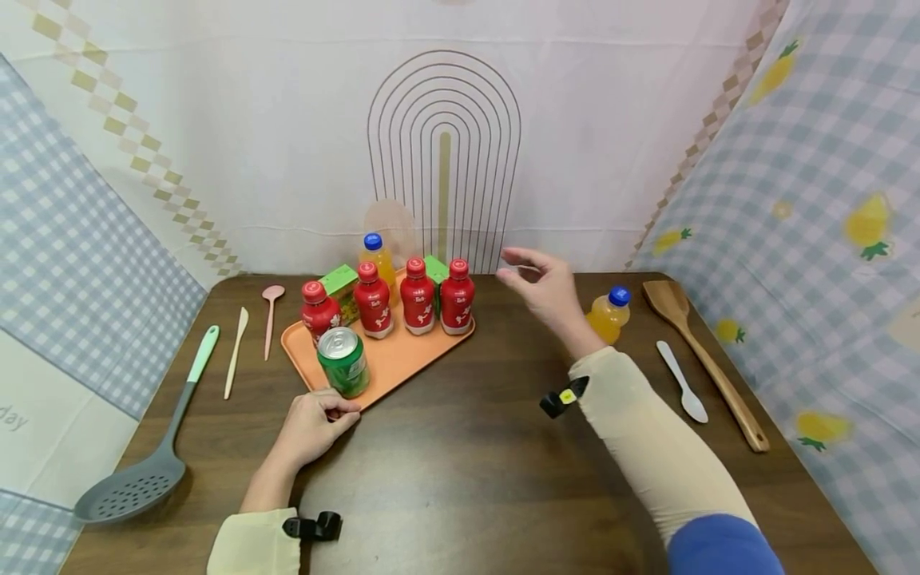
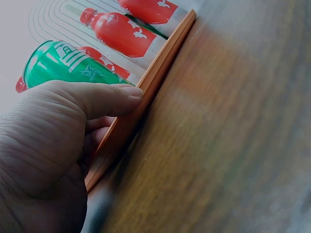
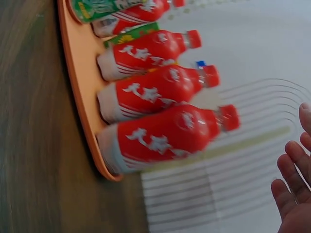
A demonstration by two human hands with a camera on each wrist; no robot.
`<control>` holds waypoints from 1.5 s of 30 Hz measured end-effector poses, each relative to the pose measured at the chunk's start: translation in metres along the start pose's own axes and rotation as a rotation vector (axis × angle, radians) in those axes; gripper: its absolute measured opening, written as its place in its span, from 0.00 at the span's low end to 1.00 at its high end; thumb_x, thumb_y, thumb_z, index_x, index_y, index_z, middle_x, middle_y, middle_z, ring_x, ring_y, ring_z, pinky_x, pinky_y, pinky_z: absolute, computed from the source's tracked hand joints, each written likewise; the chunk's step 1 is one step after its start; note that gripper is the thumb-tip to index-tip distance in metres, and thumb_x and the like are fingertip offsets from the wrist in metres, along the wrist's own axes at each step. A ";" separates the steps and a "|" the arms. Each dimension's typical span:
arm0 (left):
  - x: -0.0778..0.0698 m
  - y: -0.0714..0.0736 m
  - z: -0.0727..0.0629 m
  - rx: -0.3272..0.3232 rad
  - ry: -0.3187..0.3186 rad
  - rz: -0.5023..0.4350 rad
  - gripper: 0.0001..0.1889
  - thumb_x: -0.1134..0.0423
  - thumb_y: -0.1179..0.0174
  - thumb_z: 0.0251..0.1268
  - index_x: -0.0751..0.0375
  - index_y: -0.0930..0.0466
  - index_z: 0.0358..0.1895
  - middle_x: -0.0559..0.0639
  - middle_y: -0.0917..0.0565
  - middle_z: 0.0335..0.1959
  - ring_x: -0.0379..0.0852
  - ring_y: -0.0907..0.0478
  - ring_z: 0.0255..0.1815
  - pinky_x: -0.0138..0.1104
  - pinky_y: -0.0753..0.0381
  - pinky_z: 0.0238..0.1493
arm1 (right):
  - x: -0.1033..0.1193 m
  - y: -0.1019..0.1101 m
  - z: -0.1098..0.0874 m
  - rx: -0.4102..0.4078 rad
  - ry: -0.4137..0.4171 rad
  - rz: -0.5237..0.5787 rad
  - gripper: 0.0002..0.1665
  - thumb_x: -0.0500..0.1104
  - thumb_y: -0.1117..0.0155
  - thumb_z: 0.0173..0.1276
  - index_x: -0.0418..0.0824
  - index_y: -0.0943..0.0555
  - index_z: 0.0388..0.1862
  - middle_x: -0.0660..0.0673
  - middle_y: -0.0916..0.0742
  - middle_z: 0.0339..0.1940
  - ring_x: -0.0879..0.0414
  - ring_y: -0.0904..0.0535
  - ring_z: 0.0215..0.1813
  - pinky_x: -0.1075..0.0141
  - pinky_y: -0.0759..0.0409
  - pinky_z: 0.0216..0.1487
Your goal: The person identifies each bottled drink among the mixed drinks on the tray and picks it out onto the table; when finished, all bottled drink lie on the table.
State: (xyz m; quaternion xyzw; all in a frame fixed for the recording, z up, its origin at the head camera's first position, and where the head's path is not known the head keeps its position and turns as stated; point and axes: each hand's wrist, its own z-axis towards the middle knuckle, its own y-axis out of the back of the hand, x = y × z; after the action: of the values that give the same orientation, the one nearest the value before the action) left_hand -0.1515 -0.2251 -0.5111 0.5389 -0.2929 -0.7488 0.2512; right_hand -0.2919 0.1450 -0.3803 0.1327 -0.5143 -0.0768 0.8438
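My left hand (image 1: 312, 425) pinches the near edge of the orange tray (image 1: 402, 366), its thumb on the rim in the left wrist view. Just beyond those fingers a green can (image 1: 346, 369) stands on the tray. Several red bottles (image 1: 418, 297) are lined up upright behind it. Green cartons (image 1: 338, 281) and an orange juice bottle (image 1: 381, 259) with a blue cap stand at the back, partly hidden by the red bottles. To the tray's right, my right hand (image 1: 549, 297) is raised with thumb and fingers apart, holding nothing.
Another orange juice bottle (image 1: 608, 316) stands beyond the right wrist. A wooden spatula (image 1: 693, 335) and white spoon (image 1: 681, 382) lie at the right. On the left are a grey skimmer (image 1: 154, 475), a cream knife (image 1: 235, 355) and a pink spoon (image 1: 270, 315). Curtains surround the table (image 1: 460, 479).
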 end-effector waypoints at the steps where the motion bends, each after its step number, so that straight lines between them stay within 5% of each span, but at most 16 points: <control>1: 0.000 0.000 0.000 0.001 0.001 -0.002 0.05 0.68 0.28 0.51 0.52 0.12 0.28 0.35 0.22 0.22 0.34 0.27 0.23 0.30 0.26 0.26 | -0.002 -0.006 0.002 0.014 -0.005 -0.006 0.23 0.46 0.28 0.60 0.40 0.17 0.53 0.43 0.14 0.51 0.48 0.20 0.53 0.53 0.24 0.56; 8: -0.001 0.001 -0.001 -0.002 -0.006 -0.011 0.05 0.68 0.28 0.50 0.51 0.12 0.28 0.35 0.22 0.22 0.33 0.27 0.23 0.30 0.26 0.26 | -0.017 -0.040 0.018 0.060 -0.014 -0.012 0.25 0.49 0.28 0.60 0.39 0.17 0.54 0.38 0.15 0.51 0.44 0.21 0.53 0.52 0.25 0.56; 18: 0.000 0.000 -0.001 -0.003 -0.001 -0.018 0.06 0.68 0.27 0.50 0.51 0.12 0.28 0.34 0.22 0.21 0.33 0.27 0.24 0.29 0.26 0.27 | -0.026 -0.063 0.027 0.105 -0.098 -0.046 0.25 0.49 0.28 0.60 0.43 0.18 0.55 0.47 0.15 0.49 0.54 0.19 0.47 0.62 0.19 0.46; 45: -0.002 0.001 -0.001 0.002 0.014 -0.024 0.05 0.68 0.28 0.51 0.52 0.12 0.28 0.35 0.23 0.21 0.33 0.27 0.24 0.30 0.25 0.27 | -0.031 -0.070 0.027 0.095 -0.097 -0.085 0.24 0.42 0.27 0.59 0.39 0.18 0.54 0.46 0.15 0.44 0.55 0.20 0.45 0.61 0.20 0.48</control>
State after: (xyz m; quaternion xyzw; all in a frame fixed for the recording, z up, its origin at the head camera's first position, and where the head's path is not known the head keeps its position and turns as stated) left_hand -0.1503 -0.2244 -0.5093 0.5481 -0.2853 -0.7476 0.2436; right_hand -0.3297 0.0827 -0.4155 0.1905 -0.5516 -0.0944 0.8065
